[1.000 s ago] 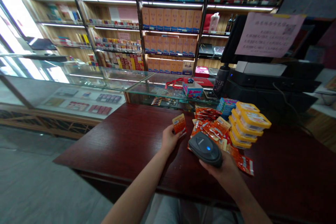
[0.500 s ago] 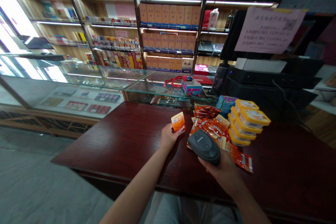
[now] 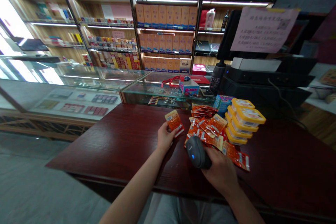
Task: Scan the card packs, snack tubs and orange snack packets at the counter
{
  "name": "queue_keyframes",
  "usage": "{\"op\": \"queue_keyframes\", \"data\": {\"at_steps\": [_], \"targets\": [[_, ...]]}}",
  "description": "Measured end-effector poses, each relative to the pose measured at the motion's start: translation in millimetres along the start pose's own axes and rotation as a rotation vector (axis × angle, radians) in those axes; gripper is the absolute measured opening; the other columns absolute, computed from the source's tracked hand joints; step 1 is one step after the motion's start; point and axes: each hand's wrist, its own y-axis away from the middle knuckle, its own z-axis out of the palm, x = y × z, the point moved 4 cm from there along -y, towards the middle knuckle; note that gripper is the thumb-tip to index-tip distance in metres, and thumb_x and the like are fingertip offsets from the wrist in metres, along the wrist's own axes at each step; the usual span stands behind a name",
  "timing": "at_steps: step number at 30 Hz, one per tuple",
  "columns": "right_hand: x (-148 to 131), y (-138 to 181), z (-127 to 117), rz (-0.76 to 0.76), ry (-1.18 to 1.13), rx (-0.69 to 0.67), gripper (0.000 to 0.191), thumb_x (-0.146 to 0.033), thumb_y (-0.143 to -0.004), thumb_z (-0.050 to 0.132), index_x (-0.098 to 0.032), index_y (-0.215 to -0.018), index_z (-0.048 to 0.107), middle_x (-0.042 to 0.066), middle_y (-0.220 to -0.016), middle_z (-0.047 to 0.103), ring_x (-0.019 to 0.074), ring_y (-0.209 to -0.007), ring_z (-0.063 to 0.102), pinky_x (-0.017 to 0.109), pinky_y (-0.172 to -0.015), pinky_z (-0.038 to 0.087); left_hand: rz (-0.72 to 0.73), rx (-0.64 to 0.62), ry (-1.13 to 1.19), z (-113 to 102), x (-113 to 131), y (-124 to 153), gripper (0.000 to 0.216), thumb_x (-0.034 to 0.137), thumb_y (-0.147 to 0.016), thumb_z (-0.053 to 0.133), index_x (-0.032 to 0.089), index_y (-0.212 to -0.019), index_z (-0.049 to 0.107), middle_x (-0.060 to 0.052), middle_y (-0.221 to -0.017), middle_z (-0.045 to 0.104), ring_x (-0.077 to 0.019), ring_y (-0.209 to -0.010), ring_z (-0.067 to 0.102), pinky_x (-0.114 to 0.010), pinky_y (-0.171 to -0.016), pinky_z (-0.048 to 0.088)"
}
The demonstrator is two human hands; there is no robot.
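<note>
Plainly, from the head view, my left hand point(image 3: 165, 139) has its fingers clamped on a small flat orange-and-cream plastic packet point(image 3: 173, 122), thumb across the lower front and the other fingers behind it. The packet is above the glossy dark red-brown wooden tabletop point(image 3: 115, 143), tilted, its cream end up and away from me, just left of a loose pile of matching shiny orange packets point(image 3: 204, 131). I judge it light and soft, likely to bend or crinkle where I squeeze, and its shiny film may slip if I hold only a corner. A pinch at the lower edge seems best, since it leaves the cream end and its small printed patch uncovered; the print is too blurred to read. My right hand point(image 3: 222, 171) is wrapped round the grip of a dark grey plastic handheld scanner point(image 3: 195, 150) with a blue light point(image 3: 193, 156) glowing on top; whether a finger rests on a trigger, I cannot tell. It looks stiff and heavier at the head, so I'd expect a full-palm hold on the grip to steady it better than fingertips. Its head is by the near edge of the pile, and beyond that stand stacked clear tubs with yellow lids point(image 3: 244, 120), likely firm but prone to topple if knocked.
</note>
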Motion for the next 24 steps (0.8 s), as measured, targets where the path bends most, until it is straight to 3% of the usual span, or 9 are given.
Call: {"op": "queue_keyframes", "data": {"at_steps": [4,8,11,17,21,24], "targets": [[3.9,2.8,16.3,-0.077,0.077,-0.027,0.033,-0.011,-0.072,0.055,-0.018,-0.103,0.062,0.006,-0.091,0.068,0.0240,-0.087,0.061,0.033,-0.075,0.040,-0.065,0.032,0.097,-3.9,-3.3,-2.6,0.046,0.033,-0.058,0.082,0.011,-0.094,0.064,-0.012,-0.093,0.073,-0.0214,-0.081,0.069,-0.033,-0.076,0.055],[7.7,2.9,21.0,-0.046,0.052,-0.018,0.029,-0.010,-0.074,0.053,-0.020,-0.100,0.062,0.005,-0.091,0.067,0.0223,-0.086,0.060,0.032,-0.075,0.037,-0.135,0.086,0.226,-10.6,-1.4,-6.6,0.046,0.039,-0.056,0.082,0.011,-0.087,0.062,-0.010,-0.086,0.073,-0.0200,-0.074,0.069,-0.031,-0.069,0.055],[8.9,2.0,20.2,-0.023,0.027,-0.017,0.029,-0.008,-0.073,0.053,-0.020,-0.098,0.062,0.004,-0.089,0.067,0.0218,-0.084,0.060,0.032,-0.074,0.036,-0.143,0.033,0.304,-4.2,9.1,-14.6,0.044,0.040,-0.060,0.079,0.011,-0.089,0.063,-0.010,-0.085,0.073,-0.0190,-0.072,0.069,-0.030,-0.070,0.054],[10.1,0.4,20.6,-0.001,0.012,-0.026,0.025,-0.011,-0.073,0.055,-0.022,-0.095,0.061,0.002,-0.086,0.065,0.0212,-0.083,0.060,0.031,-0.073,0.035,-0.234,-0.344,0.233,52.4,33.2,-36.7,0.032,0.033,-0.063,0.075,0.010,-0.086,0.070,-0.009,-0.080,0.073,-0.0157,-0.065,0.065,-0.025,-0.060,0.050],[11.1,0.2,21.4,-0.025,0.022,0.005,0.025,-0.011,-0.071,0.056,-0.022,-0.093,0.060,0.002,-0.083,0.065,0.0199,-0.081,0.059,0.030,-0.072,0.035,-0.252,-0.413,0.047,90.9,35.6,-49.0,0.014,0.021,-0.062,0.073,0.010,-0.070,0.070,-0.002,-0.056,0.064,-0.0086,-0.047,0.054,-0.020,-0.047,0.040],[11.3,0.1,21.8,-0.038,0.030,0.018,0.023,-0.011,-0.071,0.056,-0.022,-0.090,0.060,0.002,-0.082,0.064,0.0200,-0.079,0.058,0.030,-0.070,0.035,-0.205,-0.430,-0.070,111.2,33.9,-55.4,0.008,0.016,-0.061,0.071,0.010,-0.066,0.069,0.000,-0.051,0.060,-0.0074,-0.044,0.050,-0.019,-0.046,0.037]]}}
